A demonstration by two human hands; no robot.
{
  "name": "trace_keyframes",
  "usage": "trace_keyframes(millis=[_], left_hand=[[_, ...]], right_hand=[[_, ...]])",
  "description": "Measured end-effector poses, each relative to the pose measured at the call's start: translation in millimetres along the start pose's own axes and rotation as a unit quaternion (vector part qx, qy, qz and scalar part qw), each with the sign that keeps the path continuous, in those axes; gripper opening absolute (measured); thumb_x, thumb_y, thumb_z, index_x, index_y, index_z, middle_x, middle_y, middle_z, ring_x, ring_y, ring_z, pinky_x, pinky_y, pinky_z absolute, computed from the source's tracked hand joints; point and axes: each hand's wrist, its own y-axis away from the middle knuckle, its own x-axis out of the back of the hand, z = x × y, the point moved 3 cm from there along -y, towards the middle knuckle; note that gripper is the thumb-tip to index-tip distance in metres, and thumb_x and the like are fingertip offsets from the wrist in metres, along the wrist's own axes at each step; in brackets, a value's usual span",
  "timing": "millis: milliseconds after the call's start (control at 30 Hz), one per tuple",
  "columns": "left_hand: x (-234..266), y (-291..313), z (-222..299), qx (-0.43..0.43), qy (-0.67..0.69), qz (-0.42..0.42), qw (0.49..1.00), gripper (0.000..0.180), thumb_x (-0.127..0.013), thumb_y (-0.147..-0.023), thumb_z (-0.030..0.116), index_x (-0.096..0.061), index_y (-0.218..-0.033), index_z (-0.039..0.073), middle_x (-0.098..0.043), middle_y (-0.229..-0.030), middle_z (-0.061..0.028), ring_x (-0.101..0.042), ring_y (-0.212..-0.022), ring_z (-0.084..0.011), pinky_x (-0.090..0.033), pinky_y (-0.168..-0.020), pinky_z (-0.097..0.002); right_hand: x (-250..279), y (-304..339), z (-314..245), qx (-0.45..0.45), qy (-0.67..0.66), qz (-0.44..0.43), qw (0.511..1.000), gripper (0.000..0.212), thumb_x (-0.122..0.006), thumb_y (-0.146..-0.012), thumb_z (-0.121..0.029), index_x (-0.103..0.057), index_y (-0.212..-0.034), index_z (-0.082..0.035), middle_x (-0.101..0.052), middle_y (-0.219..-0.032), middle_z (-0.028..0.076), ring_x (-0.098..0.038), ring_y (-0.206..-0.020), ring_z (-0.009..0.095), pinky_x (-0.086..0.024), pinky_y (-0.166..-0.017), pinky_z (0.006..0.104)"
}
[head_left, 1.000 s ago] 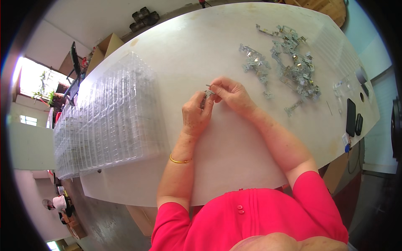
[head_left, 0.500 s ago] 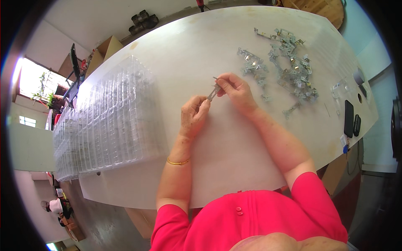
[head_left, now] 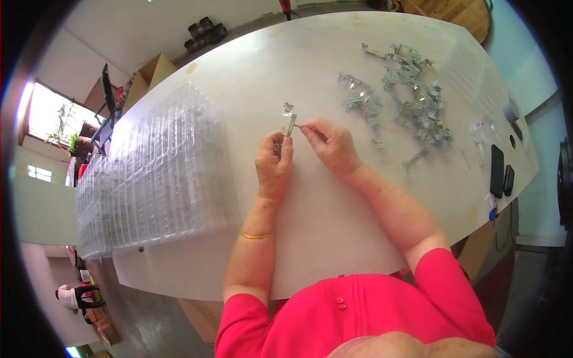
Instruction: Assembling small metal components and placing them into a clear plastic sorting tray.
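My left hand (head_left: 274, 170) is closed round the lower end of a small metal bracket (head_left: 290, 124), whose slim silvery body stands up above the fingers. My right hand (head_left: 334, 148) pinches a thin metal rod (head_left: 298, 126) between thumb and forefinger; its tip meets the bracket's side or lies very close to it. To the right of my hands lies a loose pile of similar metal brackets (head_left: 419, 98). A smaller cluster of brackets (head_left: 360, 95) sits between that pile and my right hand.
Clear plastic trays (head_left: 158, 173) are stacked on the table's left. Toward the right edge lie a black phone (head_left: 497, 171), a small black case (head_left: 508, 179) and a thin stick (head_left: 465, 159). A person (head_left: 74, 297) bends over boxes at the far left.
The bracket has turned more upright in my left hand, its far end now pointing away from me. My right hand has shifted slightly nearer me, from the bracket's far end to its side.
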Motion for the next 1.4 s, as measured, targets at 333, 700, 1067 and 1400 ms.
trace_keyframes(millis=[333, 700, 1067, 1400], left_hand=[[-3, 4, 6, -0.066, -0.058, 0.014, 0.996, 0.019, -0.067, -0.093, 0.011, -0.063, -0.108, 0.000, -0.064, -0.085, -0.0024, -0.056, -0.067, -0.0088, -0.047, -0.060, -0.0248], [-1, 3, 10, -0.014, -0.038, 0.011, 0.999, 0.018, -0.064, -0.096, 0.014, -0.064, -0.106, 0.000, -0.062, -0.083, -0.0006, -0.055, -0.066, -0.0077, -0.047, -0.059, -0.0246], [6, 1, 3, 0.077, 0.067, -0.057, 0.993, 0.022, -0.059, -0.098, 0.019, -0.064, -0.104, -0.001, -0.061, -0.084, -0.0005, -0.055, -0.076, -0.0075, -0.046, -0.069, -0.0224], [5, 0, 5, 0.033, 0.025, -0.101, 0.994, 0.020, -0.060, -0.096, 0.018, -0.065, -0.101, -0.001, -0.057, -0.084, 0.0018, -0.049, -0.078, -0.0067, -0.041, -0.069, -0.0224]], right_hand=[[-6, 2, 0, 0.055, 0.013, -0.046, 0.997, 0.006, -0.066, -0.091, -0.011, -0.066, -0.095, -0.006, -0.067, -0.080, 0.014, -0.064, -0.066, 0.027, -0.050, -0.060, 0.0355], [-2, 4, 4, -0.002, 0.001, -0.056, 0.998, 0.007, -0.065, -0.093, -0.012, -0.064, -0.093, -0.005, -0.063, -0.070, 0.014, -0.062, -0.060, 0.025, -0.048, -0.057, 0.0340], [1, -6, 20, -0.144, -0.243, 0.006, 0.959, 0.013, -0.061, -0.099, -0.018, -0.065, -0.102, -0.007, -0.067, -0.086, 0.001, -0.066, -0.076, 0.010, -0.054, -0.063, 0.0253], [1, -6, 22, -0.161, -0.299, -0.030, 0.940, 0.014, -0.062, -0.099, -0.017, -0.066, -0.103, -0.004, -0.068, -0.091, 0.003, -0.065, -0.082, 0.011, -0.055, -0.074, 0.0261]])
